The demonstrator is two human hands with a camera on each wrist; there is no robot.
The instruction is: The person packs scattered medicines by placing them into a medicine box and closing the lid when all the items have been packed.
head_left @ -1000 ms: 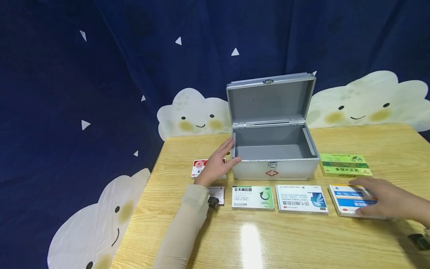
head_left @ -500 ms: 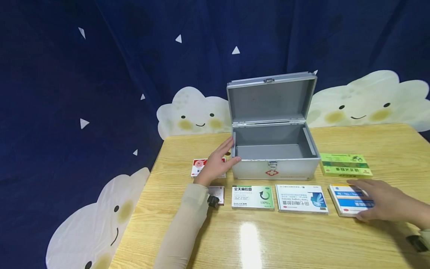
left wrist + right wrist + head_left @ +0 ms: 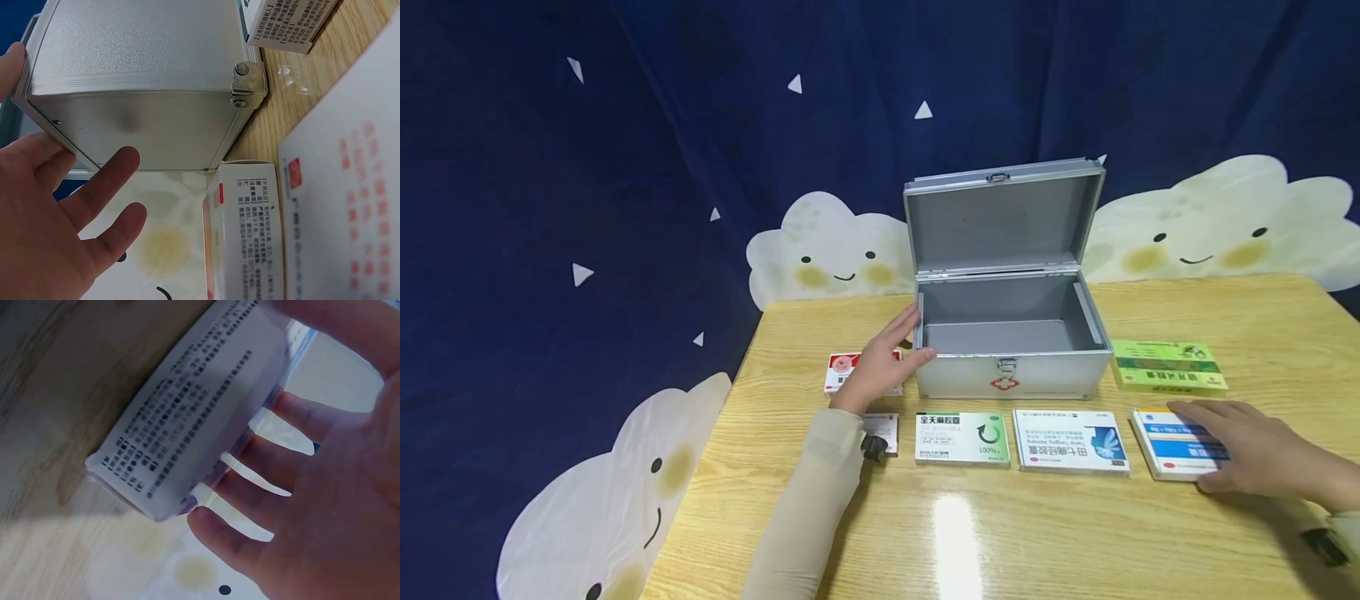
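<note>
My left hand [image 3: 877, 371] rests against the left side of a silver first-aid case [image 3: 1052, 375], its lid raised. In the left wrist view its thumb and a finger touch the case's edge, while other fingers spread loosely. At the right, my right hand [image 3: 1262, 454] spans a white-and-blue medicine box [image 3: 1176, 446] lying on the table. The thumb is at its front edge and the fingers reach over to the back. In the right wrist view the fingertips touch the printed box [image 3: 181, 419]; part of it is hidden by the hand.
A white-blue box [image 3: 1067, 442], a green-white box [image 3: 962, 439] and a small, partly covered box [image 3: 883, 429] lie before the case. A red-white box [image 3: 841, 373] is at its left and a green box [image 3: 1171, 367] at its right. A dark blue curtain [image 3: 820, 50] hangs behind.
My right hand has settled closer around the white-and-blue box, its fingers shifting slightly left along the back edge. The left hand stays on the case, and the boxes have not visibly moved.
</note>
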